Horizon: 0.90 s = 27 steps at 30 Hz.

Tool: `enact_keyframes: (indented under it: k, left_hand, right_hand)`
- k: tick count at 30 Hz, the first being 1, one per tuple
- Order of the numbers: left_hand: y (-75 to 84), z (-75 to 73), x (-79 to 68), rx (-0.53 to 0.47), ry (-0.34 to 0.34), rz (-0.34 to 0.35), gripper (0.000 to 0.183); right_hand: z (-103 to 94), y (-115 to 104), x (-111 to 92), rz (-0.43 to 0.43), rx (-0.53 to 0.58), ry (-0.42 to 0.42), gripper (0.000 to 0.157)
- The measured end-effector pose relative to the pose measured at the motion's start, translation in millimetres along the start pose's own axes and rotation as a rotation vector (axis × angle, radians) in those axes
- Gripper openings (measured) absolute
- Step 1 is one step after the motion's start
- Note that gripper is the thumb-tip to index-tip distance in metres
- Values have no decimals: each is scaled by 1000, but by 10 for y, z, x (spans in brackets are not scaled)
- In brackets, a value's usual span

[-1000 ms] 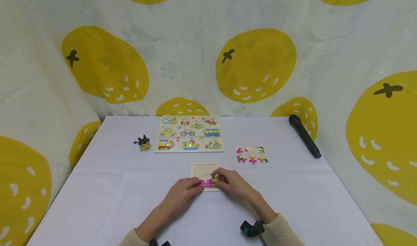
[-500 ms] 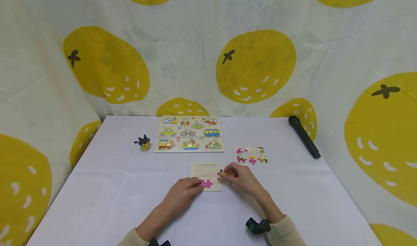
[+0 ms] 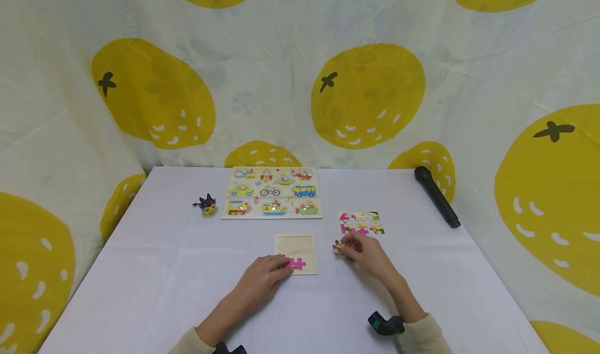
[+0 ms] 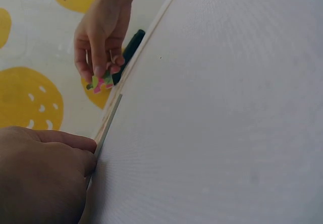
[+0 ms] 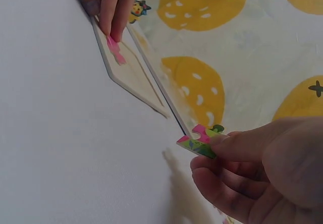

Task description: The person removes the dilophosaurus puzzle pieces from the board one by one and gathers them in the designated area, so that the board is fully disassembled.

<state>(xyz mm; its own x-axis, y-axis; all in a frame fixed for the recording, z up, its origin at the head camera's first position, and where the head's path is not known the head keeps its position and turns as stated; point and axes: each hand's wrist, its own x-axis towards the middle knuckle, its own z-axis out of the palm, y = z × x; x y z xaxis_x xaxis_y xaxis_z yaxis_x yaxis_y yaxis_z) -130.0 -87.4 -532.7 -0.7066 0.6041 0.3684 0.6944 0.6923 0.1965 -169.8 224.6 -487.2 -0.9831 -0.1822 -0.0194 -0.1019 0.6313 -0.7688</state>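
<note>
My right hand (image 3: 369, 252) pinches a green and pink jigsaw puzzle piece (image 5: 203, 139) between thumb and fingers, held above the table to the right of the puzzle tray. The small square wooden puzzle tray (image 3: 295, 243) has a raised rim. My left hand (image 3: 266, 277) rests over its lower left corner, fingertips pressing on top and thumb by the near edge. A pink puzzle piece (image 3: 297, 264) lies in the tray's lower part, its left end under those fingers. Beyond my right hand, several loose puzzle pieces (image 3: 361, 217) lie in two rows on the table.
A wooden board with vehicle pictures (image 3: 274, 193) lies at the back of the white table (image 3: 140, 270). To its left is a small dark and yellow figurine (image 3: 207, 205). A black microphone (image 3: 438, 197) lies at the back right.
My right hand has lifted the green and pink puzzle piece out of the tray's lower right and carried it right, toward the loose pieces. The left hand has stayed in place.
</note>
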Motion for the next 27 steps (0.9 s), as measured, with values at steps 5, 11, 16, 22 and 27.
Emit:
enact_keyframes:
  k: [5, 11, 16, 22, 27]
  left_hand:
    - [8, -10, 4, -11, -7, -2, 25]
    - [10, -17, 6, -17, -7, -7, 25]
    - [14, -19, 5, -17, -10, -10, 25]
    - [13, -20, 7, -21, -16, -15, 25]
    - [9, -16, 3, -26, -39, -31, 26]
  right_hand:
    - [-125, 119, 0, 24, -3, 34, 21]
    - [-263, 256, -2, 62, -15, 114, 24]
    - [-333, 372, -11, 107, -8, 174, 28]
    - [-402, 525, 0, 186, 13, 225, 34]
    - [-462, 576, -7, 265, 16, 234, 37]
